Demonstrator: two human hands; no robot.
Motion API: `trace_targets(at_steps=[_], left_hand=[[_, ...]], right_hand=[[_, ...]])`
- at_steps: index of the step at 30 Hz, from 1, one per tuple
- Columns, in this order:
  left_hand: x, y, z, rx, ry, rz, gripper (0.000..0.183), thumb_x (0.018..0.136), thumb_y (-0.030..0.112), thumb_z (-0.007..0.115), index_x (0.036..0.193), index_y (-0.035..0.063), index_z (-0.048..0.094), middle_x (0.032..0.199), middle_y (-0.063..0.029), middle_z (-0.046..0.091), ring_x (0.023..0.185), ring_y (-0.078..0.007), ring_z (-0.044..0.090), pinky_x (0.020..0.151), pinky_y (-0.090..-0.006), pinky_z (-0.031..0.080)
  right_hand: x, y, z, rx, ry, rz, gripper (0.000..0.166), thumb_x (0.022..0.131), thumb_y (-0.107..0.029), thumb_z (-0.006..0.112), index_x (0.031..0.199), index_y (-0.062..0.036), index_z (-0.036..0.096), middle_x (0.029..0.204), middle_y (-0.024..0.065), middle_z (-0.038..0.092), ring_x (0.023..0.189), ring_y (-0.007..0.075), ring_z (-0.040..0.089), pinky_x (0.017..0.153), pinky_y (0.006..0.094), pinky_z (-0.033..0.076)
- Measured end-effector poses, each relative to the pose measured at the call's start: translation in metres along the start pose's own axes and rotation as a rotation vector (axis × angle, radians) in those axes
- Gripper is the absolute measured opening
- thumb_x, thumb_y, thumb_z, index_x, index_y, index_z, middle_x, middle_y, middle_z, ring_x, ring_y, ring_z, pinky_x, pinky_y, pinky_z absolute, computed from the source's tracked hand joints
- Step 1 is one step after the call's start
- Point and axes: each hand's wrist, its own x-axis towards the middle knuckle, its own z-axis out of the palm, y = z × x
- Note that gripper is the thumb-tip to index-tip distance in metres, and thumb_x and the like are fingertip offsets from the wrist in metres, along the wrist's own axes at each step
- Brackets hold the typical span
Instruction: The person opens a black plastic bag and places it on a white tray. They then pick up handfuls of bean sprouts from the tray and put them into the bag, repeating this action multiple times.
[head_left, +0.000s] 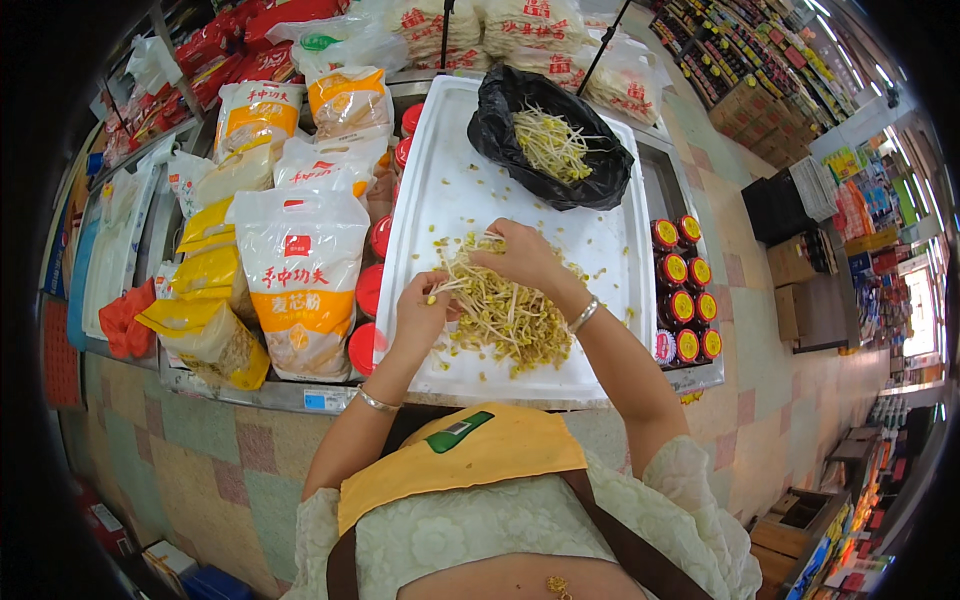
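Note:
A heap of yellow-headed bean sprouts (517, 319) lies on a white foam tray (431, 169) in front of me. My left hand (427, 311) is at the heap's left side and pinches a few pale sprouts between thumb and fingers. Over the upper part of the heap, my right hand (525, 259) reaches in from the right, its thumb and fingers around sprout stems. At the tray's far right, a black plastic bag (499, 120) stands with its mouth spread and more sprouts (551, 146) inside. Loose husks and sprout heads dot the tray.
Flour bags (300, 277) stand left of the tray, with red-lidded jars (367, 289) between. Dark jars with yellow-and-red lids (681, 307) line the right. Bagged noodles (532, 30) are stacked behind, near two thin black poles (604, 45). Store shelves (772, 52) rise farther right.

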Motion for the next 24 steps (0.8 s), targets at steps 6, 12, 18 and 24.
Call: trace_targets(at_steps=[6,12,18,24], left_hand=[[0.001,0.007,-0.005,-0.282,-0.039,-0.214,0.038,0.086,0.004,0.051,0.122,-0.0016,0.041,0.099,-0.0123,0.058,0.078,-0.0189,0.063,0.064,-0.0294,0.055],[0.005,0.021,-0.006,-0.521,-0.112,-0.293,0.03,0.088,0.004,0.046,0.118,-0.0001,0.043,0.105,-0.0144,0.057,0.082,-0.0217,0.063,0.07,-0.0362,0.056],[0.008,0.017,-0.006,-0.59,-0.204,-0.321,0.031,0.091,0.004,0.04,0.122,0.0017,0.041,0.106,-0.0161,0.057,0.087,-0.0267,0.063,0.075,-0.0423,0.055],[0.013,0.012,-0.008,-0.632,-0.232,-0.373,0.033,0.092,0.005,0.038,0.125,0.0037,0.04,0.105,-0.0151,0.056,0.088,-0.0275,0.062,0.075,-0.0431,0.055]], right_hand=[[0.001,-0.007,0.025,-0.14,-0.015,-0.03,0.047,0.071,-0.044,0.066,0.094,-0.0034,0.063,0.093,0.0187,0.062,0.089,0.0331,0.059,0.078,0.0415,0.048],[-0.007,-0.025,-0.001,0.177,-0.198,-0.028,0.041,0.071,-0.037,0.068,0.094,-0.0027,0.064,0.087,0.0176,0.065,0.081,0.0284,0.062,0.072,0.037,0.049],[-0.011,-0.01,-0.017,0.254,-0.162,0.105,0.037,0.077,-0.035,0.064,0.089,0.0006,0.062,0.08,0.017,0.064,0.074,0.0279,0.061,0.067,0.0368,0.048],[-0.015,-0.002,0.003,0.175,-0.058,0.114,0.042,0.084,-0.037,0.055,0.081,0.0047,0.058,0.075,0.0232,0.06,0.071,0.0344,0.059,0.065,0.0403,0.046]])
